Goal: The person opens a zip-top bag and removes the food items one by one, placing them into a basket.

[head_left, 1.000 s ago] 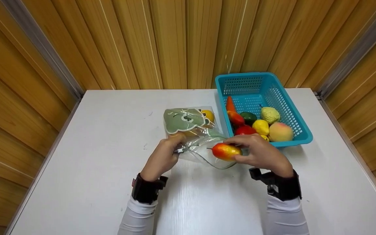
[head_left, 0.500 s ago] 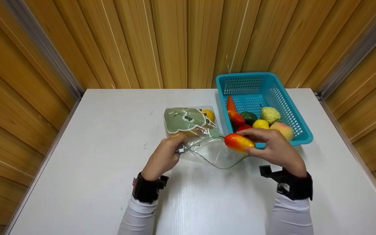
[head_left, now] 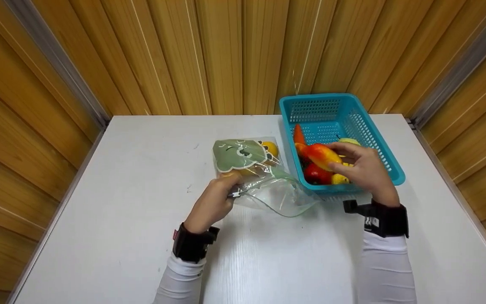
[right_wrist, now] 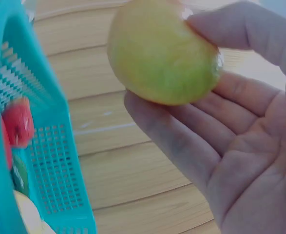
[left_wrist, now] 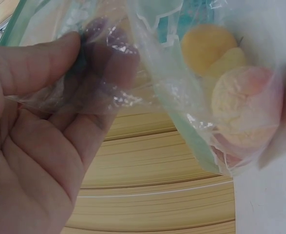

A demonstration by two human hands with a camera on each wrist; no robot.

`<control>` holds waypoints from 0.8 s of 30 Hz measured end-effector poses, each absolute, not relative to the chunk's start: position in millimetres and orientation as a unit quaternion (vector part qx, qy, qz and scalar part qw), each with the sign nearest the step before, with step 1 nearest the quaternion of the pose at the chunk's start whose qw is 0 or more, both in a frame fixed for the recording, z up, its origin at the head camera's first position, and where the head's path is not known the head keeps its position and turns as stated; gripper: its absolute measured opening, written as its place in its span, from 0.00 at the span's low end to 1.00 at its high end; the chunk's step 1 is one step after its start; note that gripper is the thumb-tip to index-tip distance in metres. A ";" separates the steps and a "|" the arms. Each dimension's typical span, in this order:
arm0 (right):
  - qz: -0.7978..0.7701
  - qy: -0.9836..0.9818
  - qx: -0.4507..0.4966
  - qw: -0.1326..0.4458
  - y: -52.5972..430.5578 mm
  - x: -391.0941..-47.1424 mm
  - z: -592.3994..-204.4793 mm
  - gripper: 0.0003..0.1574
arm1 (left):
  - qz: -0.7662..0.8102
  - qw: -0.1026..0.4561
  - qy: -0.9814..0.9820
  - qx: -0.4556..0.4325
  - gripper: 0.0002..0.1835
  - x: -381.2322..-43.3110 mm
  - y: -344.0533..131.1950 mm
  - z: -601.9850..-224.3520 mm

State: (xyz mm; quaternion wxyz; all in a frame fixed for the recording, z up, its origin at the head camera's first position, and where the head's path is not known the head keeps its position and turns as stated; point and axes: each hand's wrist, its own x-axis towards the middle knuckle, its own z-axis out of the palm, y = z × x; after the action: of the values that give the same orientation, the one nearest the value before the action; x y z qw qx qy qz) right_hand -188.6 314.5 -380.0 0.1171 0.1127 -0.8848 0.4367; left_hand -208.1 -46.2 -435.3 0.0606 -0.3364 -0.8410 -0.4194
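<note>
Over the near left part of the blue basket (head_left: 313, 185), my right hand (head_left: 365, 166) holds a red and yellow mango (head_left: 322, 156) between thumb and fingers. Its yellow-green end (right_wrist: 164, 58) shows close up in the right wrist view. My left hand (head_left: 212, 202) pinches the edge of a clear zip bag (head_left: 287, 198) with a green bear print, lying on the table with its mouth spread toward the basket. Through the film the left wrist view shows an orange round fruit (left_wrist: 208, 46) and a pale pink wrinkled fruit (left_wrist: 245, 105).
Inside the basket are a carrot (head_left: 298, 134), a red fruit (head_left: 317, 174), a yellow fruit (head_left: 339, 179) and others partly behind the right hand. The white table (head_left: 158, 169) meets a wood-panelled wall (head_left: 220, 59) at the back.
My right hand has carried the mango from above the bag's mouth, right and away from me, to over the basket. The left hand keeps its grip on the bag.
</note>
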 end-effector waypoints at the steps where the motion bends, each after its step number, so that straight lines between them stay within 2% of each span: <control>1: 0.434 -0.887 0.109 0.115 316.6 -191.9 -378.6 0.25 | -0.420 0.059 -0.841 -0.335 0.21 -208.1 -46.2 -435.1; 6: 0.410 -0.903 0.087 0.100 326.6 -209.8 -370.6 0.24 | -0.422 0.056 -0.842 -0.332 0.23 -208.1 -46.0 -434.9; 15: 0.329 -0.942 0.062 0.016 345.0 -247.7 -364.7 0.24 | -0.430 0.057 -0.837 -0.334 0.24 -206.5 -45.0 -435.4; 24: 0.284 -0.958 0.036 -0.028 352.4 -281.6 -371.8 0.25 | -0.428 0.056 -0.838 -0.334 0.24 -206.8 -46.3 -434.8</control>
State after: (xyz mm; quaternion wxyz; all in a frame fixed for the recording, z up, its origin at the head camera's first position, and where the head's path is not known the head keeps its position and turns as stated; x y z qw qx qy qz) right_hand -281.6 352.4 -371.8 -0.0276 0.0363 -0.9577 0.2843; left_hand -206.8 -46.3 -434.8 0.0561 -0.3344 -0.8380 -0.4276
